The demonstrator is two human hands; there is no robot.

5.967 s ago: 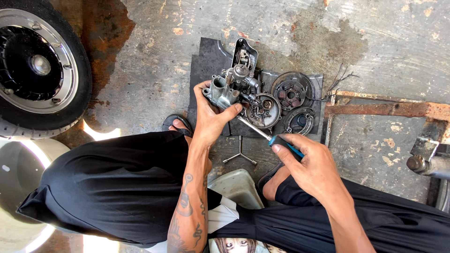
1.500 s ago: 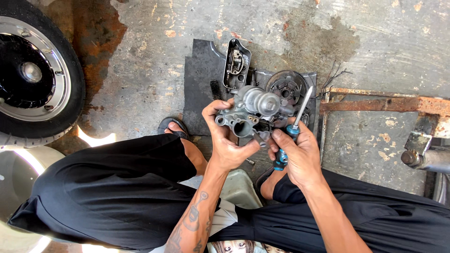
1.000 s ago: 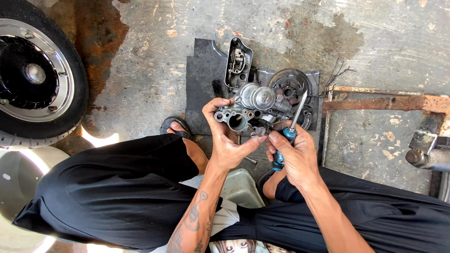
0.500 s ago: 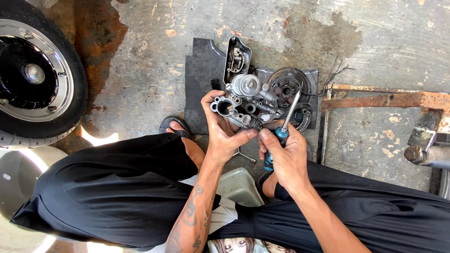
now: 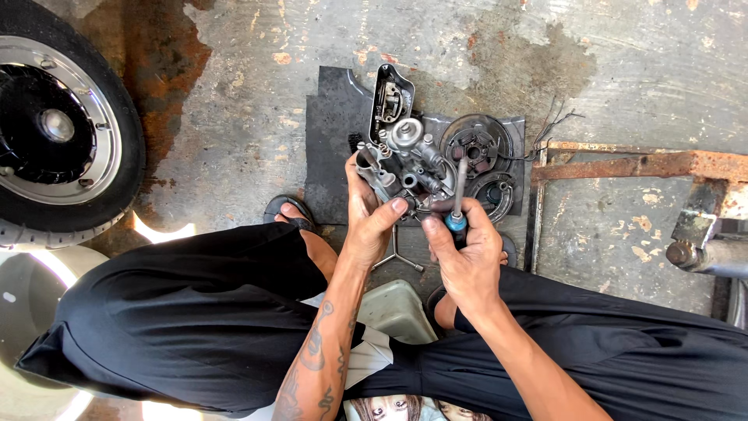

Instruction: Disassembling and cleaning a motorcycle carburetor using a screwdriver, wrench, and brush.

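My left hand [image 5: 369,220] grips a grey metal carburetor-like engine part [image 5: 407,160] and holds it up in front of me above a black mat [image 5: 331,132]. My right hand [image 5: 466,256] is closed on a screwdriver with a blue handle [image 5: 457,204]; its shaft points up, close beside the part's right side. Both hands are close together, fingers nearly touching.
On the mat lie a black engine cover [image 5: 389,92] and round clutch-like discs [image 5: 477,144]. A small tripod-shaped tool [image 5: 397,257] lies by my feet. A wheel with tyre [image 5: 58,129] stands at left; a rusty metal frame [image 5: 639,165] at right. I sit on a pale stool [image 5: 399,309].
My left hand has turned the metal part and brought it nearer. My right hand has swung the screwdriver from lying slanted to pointing upright, close to the part.
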